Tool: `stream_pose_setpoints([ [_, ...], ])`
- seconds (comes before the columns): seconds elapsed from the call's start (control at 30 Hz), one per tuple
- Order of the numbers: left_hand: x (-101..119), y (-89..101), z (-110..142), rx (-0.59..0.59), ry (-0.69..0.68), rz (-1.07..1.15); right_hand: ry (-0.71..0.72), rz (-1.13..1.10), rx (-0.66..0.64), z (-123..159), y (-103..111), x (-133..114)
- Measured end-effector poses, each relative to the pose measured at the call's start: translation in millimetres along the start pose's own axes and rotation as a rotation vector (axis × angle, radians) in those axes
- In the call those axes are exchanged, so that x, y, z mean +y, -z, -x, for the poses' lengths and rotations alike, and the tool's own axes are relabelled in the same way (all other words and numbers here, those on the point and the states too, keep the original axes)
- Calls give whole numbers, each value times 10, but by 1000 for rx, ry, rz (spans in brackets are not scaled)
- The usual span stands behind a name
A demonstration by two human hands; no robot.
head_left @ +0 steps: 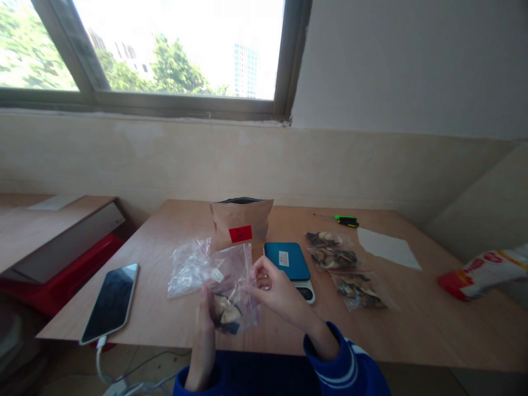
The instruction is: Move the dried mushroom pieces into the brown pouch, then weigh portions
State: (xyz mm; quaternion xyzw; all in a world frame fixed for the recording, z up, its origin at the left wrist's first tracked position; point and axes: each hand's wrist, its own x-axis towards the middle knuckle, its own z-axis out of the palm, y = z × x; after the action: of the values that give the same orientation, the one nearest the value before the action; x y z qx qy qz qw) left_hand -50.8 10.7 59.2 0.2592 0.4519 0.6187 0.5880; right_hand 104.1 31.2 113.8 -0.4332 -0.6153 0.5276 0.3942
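Note:
A clear zip-lock bag (233, 269) with dark-edged, pale dried slices (226, 311) in its bottom is held up over the table's front edge. My left hand (205, 324) grips the bag by its lower left side, thumb in front. My right hand (274, 286) pinches its right edge near the red zip strip. Just behind stands an open brown paper pouch (243, 217) with a red label. Beside my right hand lies a kitchen scale (287, 261) with a blue top. Left of the held bag is a pile of clear zip-lock bags (187, 269).
Several filled bags (358, 290) lie right of the scale. Beyond them are a screwdriver (346, 221) and a white paper sheet (388, 247). A red-and-white packet (482, 272) sits far right. A phone (111, 302) with a charging cable (99, 357) lies at the left edge.

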Motion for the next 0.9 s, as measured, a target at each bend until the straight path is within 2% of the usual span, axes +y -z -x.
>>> stream_pose_setpoints([
  [0.2,-70,-58,-35,150,28,-100,38,277,-125,116,-97,45],
  [0.4,-82,-92,25,178,4,-151,-66,110,-131,147,-237,321],
  [0.53,-69,-88,-6,168,-53,-165,-148,66,-79,97,-209,397],
  [0.63,-76,-45,-40,170,-58,-231,-77,115,-9,46,-16,270],
  [0.73,-90,22,-60,188,-51,-253,43,145,102,-65,313,-7],
  [0.83,-103,82,-69,181,-67,-242,244,255,259,-318,631,-358],
  [0.9,-109,105,-70,184,-60,-239,410,358,343,-565,759,-575],
])
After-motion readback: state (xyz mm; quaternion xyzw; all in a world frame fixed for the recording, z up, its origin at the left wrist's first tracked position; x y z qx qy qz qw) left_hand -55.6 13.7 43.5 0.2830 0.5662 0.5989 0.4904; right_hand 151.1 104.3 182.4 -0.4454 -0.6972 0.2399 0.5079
